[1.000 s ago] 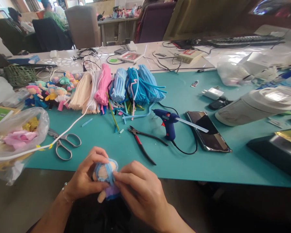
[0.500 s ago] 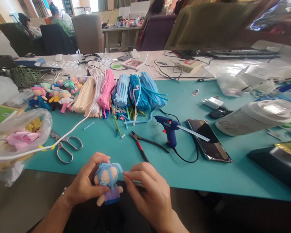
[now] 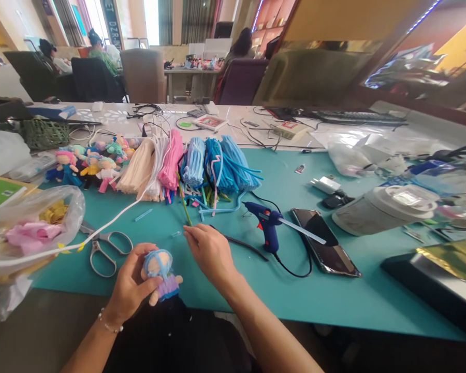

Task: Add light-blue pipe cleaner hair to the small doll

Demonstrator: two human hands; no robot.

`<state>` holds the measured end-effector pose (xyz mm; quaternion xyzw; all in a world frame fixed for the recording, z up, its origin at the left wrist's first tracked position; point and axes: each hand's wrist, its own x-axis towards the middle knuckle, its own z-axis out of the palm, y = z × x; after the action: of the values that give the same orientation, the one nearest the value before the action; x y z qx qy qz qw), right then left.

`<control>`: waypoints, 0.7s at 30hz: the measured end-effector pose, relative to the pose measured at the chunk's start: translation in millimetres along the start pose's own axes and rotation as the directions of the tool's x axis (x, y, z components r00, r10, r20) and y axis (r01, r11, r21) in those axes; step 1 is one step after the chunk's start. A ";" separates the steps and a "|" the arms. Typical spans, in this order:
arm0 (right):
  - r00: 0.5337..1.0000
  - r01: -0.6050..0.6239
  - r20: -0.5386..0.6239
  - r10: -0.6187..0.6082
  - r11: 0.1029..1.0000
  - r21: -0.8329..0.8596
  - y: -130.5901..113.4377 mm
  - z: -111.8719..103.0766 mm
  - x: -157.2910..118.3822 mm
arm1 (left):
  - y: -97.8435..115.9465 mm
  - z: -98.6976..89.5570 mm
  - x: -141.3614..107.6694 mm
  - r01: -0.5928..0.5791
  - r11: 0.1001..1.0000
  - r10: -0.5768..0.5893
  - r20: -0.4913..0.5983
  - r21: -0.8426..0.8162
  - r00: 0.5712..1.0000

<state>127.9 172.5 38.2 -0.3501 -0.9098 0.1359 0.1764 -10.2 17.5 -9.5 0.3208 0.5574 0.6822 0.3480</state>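
A small doll (image 3: 168,286) with blue chenille hair and a purple dress is gripped in my left hand (image 3: 134,277), its head between thumb and fingers. My right hand (image 3: 212,254) is over the table, fingers bent and pressed together; whatever they hold, if anything, is hidden. Just left of those fingertips is a blurred pale-blue scrap (image 3: 176,234). A green chenille stem (image 3: 185,203) reaches down close to them. Wire cutters (image 3: 246,247) lie partly covered by my right hand, with one black handle showing. To the left of the doll rest grey scissors (image 3: 111,246).
Bundles of chenille stems (image 3: 194,165) and several finished dolls (image 3: 87,163) line the back of the mat. A blue glue gun (image 3: 269,228), a phone (image 3: 328,243) and a white cup (image 3: 384,210) stand to the right. A plastic bag (image 3: 34,223) lies left. People sit far behind.
My right hand has let go of the doll's blue hair strand and moved forward over the table. My left hand has shifted slightly left with the doll. The view has tilted up.
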 end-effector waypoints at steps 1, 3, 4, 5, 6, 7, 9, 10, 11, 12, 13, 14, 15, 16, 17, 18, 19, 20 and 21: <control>0.999 -0.037 0.029 0.038 0.999 -0.037 2.4 -3.8 6.6 | -1.2 2.6 -0.9 -0.008 1.000 0.007 -0.014 -0.011 1.000; 0.988 -0.121 0.078 0.131 0.986 -0.112 9.7 -12.6 18.3 | -4.8 5.1 -2.3 0.004 0.999 -0.004 -0.010 -0.035 1.000; 0.979 -0.165 0.098 0.180 0.975 -0.146 13.9 -16.7 23.6 | -7.2 5.1 -2.6 0.019 0.999 -0.019 0.011 -0.044 1.000; 0.967 -0.205 0.117 0.227 0.963 -0.176 18.1 -20.1 28.8 | -10.0 4.6 -2.5 0.037 0.998 -0.035 0.039 -0.050 0.999; 0.954 -0.240 0.135 0.269 0.950 -0.199 21.7 -22.5 33.9 | -12.8 4.1 -2.1 0.047 0.998 -0.044 0.065 -0.050 0.997; 0.940 -0.269 0.154 0.305 0.939 -0.215 24.4 -23.6 38.9 | -15.5 3.7 -1.4 0.052 0.998 -0.048 0.090 -0.046 0.995; 0.913 -0.317 0.189 0.361 0.921 -0.228 26.9 -22.5 48.4 | -19.2 4.6 0.8 0.033 0.999 -0.030 0.077 -0.036 0.997; 0.902 -0.337 0.202 0.382 0.914 -0.224 26.8 -20.8 52.4 | -19.9 5.7 2.3 0.021 0.999 -0.020 0.065 -0.029 0.998; 0.892 -0.357 0.211 0.400 0.909 -0.214 26.1 -18.9 55.7 | -19.8 7.0 4.0 0.003 1.000 -0.002 0.046 -0.010 0.999; 0.885 -0.375 0.216 0.413 0.906 -0.197 25.0 -17.3 58.1 | -19.1 8.2 6.0 -0.021 0.999 0.020 0.030 0.027 0.999; 0.880 -0.391 0.218 0.422 0.904 -0.173 23.8 -16.2 59.3 | -17.8 9.0 8.2 -0.050 0.996 0.049 0.016 0.080 0.999; 0.879 -0.404 0.215 0.426 0.904 -0.142 22.6 -16.1 59.2 | -16.3 9.1 10.5 -0.083 0.985 0.083 0.002 0.152 0.997; 0.880 -0.414 0.210 0.426 0.904 -0.102 21.5 -17.0 57.8 | -14.8 8.4 12.7 -0.111 0.967 0.117 -0.012 0.228 0.993; 0.884 -0.420 0.204 0.421 0.906 -0.052 20.5 -18.9 54.9 | -13.4 7.1 14.7 -0.127 0.947 0.137 -0.013 0.295 0.990; 0.891 -0.419 0.197 0.409 0.908 0.009 19.6 -21.5 50.7 | -12.1 5.2 16.1 -0.136 0.928 0.147 -0.006 0.348 0.989; 0.900 -0.412 0.194 0.391 0.907 0.083 18.6 -24.3 45.4 | -11.0 3.0 16.8 -0.141 0.912 0.149 0.009 0.386 0.989; 0.909 -0.400 0.195 0.367 0.901 0.167 17.6 -27.0 38.9 | -9.7 0.8 16.8 -0.152 0.898 0.154 0.029 0.412 0.988; 0.918 -0.385 0.204 0.340 0.886 0.258 16.2 -29.1 31.7 | -8.1 -1.0 15.9 -0.173 0.884 0.171 0.044 0.434 0.984; 0.926 -0.370 0.216 0.309 0.860 0.353 14.4 -30.2 24.0 | -6.0 -2.2 14.2 -0.205 0.865 0.205 0.050 0.457 0.978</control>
<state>132.4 203.0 65.5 -0.4520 -0.7993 0.3681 0.1456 -19.1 29.0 -15.1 0.4511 0.6658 0.5638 0.1877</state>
